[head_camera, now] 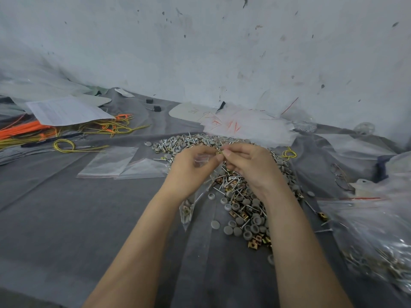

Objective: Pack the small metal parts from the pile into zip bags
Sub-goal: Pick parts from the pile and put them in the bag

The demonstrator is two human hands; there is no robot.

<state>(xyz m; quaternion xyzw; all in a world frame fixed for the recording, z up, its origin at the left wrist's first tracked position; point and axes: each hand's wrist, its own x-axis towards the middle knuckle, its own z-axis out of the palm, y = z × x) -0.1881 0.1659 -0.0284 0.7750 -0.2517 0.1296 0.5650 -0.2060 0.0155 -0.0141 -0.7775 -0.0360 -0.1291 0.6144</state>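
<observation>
Grey cloth covers the bench point(77, 218), the whole work area. It's soft, so prob. there to stop parts rolling or skidding off.

Pile point(242, 196) of small metal parts sits centre-right, under & just beyond both hands. Nails/screws, grey round caps and brass-coloured square clips are all mixed. It's close to the body, prob. for short reach.

Big clear sack point(367, 236) at R edge is blurred. Seems to hold packed stuff, but can't tell contents for sure.

Spare zip bags point(111, 162) lie flat to the L of the pile, near the L hand, so they can be grabbed w/o crossing arms.

Zip bag point(189, 205) in use hangs from the L hand, mouth up, bottom corner down near the cloth. A few brass-coloured clips are already at the bottom. Held upright so pieces drop in by gravity.

L hand point(191, 167): fingers curled round the bag's top edge, gripping at the mouth.

R hand point(246, 163): thumb + forefinger narrow, pinching one brass clip point(219, 152) right at the bag mouth, close against the L fingertips.

Judgement: mid-fill, bag barely started, pile large. The next move needs the clip to clear the lip. Thin film may fold shut.
</observation>
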